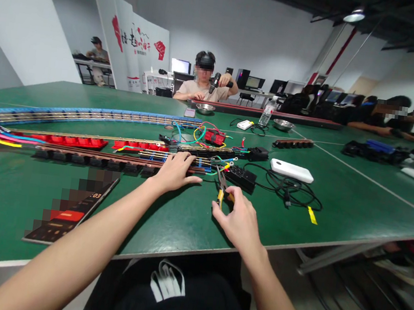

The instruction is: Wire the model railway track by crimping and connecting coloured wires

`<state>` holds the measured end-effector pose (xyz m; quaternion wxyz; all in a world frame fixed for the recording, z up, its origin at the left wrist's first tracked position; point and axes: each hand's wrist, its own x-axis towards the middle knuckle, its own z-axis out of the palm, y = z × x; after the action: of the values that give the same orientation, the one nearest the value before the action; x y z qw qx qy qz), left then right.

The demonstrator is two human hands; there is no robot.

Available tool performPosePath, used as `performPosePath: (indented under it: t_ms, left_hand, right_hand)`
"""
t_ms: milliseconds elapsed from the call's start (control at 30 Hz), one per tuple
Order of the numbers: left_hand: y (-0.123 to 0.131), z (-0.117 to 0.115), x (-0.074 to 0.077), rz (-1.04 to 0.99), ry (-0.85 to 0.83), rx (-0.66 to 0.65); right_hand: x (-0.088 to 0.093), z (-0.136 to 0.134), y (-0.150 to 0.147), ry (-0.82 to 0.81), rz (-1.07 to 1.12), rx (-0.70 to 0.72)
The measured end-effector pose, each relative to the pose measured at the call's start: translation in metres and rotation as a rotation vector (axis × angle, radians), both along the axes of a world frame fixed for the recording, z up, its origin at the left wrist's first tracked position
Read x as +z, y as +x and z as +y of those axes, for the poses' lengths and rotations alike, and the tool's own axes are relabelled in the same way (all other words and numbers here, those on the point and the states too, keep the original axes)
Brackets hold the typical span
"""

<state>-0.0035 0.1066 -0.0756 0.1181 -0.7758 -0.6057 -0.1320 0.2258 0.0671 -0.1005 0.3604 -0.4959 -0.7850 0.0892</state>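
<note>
My left hand (176,170) lies across a track section with brown rails and blue ties (200,163), fingers spread over it and thumb stretched along its near side. In my right hand (240,215) is a pair of pliers (220,197) with yellow handles, its jaws pointing away from me beside thin wires with ring terminals (231,164). Whether the jaws touch a wire I cannot tell. Just behind the pliers lies a black box (241,178) with a cable. A longer dark rail strip (89,158) extends left from under my left hand.
Curved blue track (94,115) and red pieces (80,141) lie to the left. On the green table (168,225) are a dark tablet-like panel (72,209), a white power bank (291,171), coiled cable (296,191) and a bottle (267,111). Opposite, a person (204,82) holds a drill.
</note>
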Motion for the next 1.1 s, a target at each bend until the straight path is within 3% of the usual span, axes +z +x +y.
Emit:
performPosePath:
  t_ms: [267,567,800,1100]
  left_hand:
    - [-0.001,-0.006,-0.007,-0.04,0.064,-0.073]
    - [-0.002,-0.003,-0.005,-0.108,0.048,-0.034]
    - [-0.003,-0.002,-0.007,-0.135,0.046,-0.038]
    - [-0.003,-0.002,-0.006,-0.129,0.042,-0.05]
  right_hand:
    - [-0.003,-0.003,0.004,0.063,-0.086,0.134]
    - [-0.006,-0.008,0.001,0.18,-0.093,0.082]
    - [-0.001,-0.014,0.005,0.167,-0.186,0.176]
    - [0.0,-0.008,0.012,0.126,0.116,0.232]
